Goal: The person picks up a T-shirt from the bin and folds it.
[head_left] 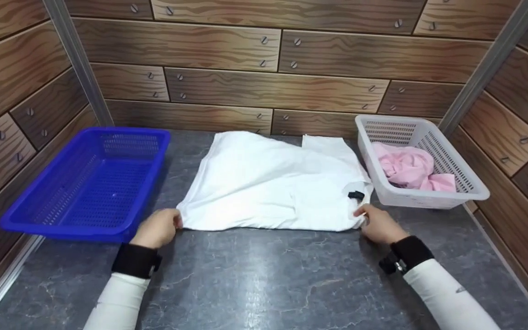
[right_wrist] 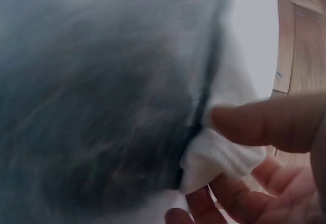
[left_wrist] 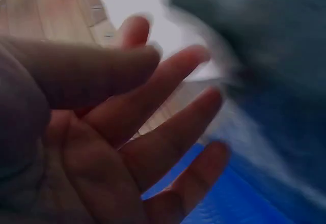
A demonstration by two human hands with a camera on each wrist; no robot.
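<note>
A white T-shirt (head_left: 264, 183) lies folded over on the grey table, its neckline with a black label (head_left: 356, 195) toward the right. At its near left corner is my left hand (head_left: 161, 227). In the left wrist view the fingers of that left hand (left_wrist: 137, 132) are spread and fairly straight, the thumb crossing in front of the index finger, with white cloth beyond the fingertips. My right hand (head_left: 380, 224) is at the near right corner by the collar. The right wrist view shows the right hand (right_wrist: 265, 178) pinching a bunched bit of white cloth (right_wrist: 219, 158) between thumb and fingers.
To the left stands a blue plastic basket (head_left: 85, 183) with nothing in it. A white basket (head_left: 429, 199) at the right holds a crumpled pink cloth (head_left: 406, 165), and its side is close to the shirt. Wood-patterned walls (head_left: 227, 87) enclose the table (head_left: 264, 279) at the back and sides.
</note>
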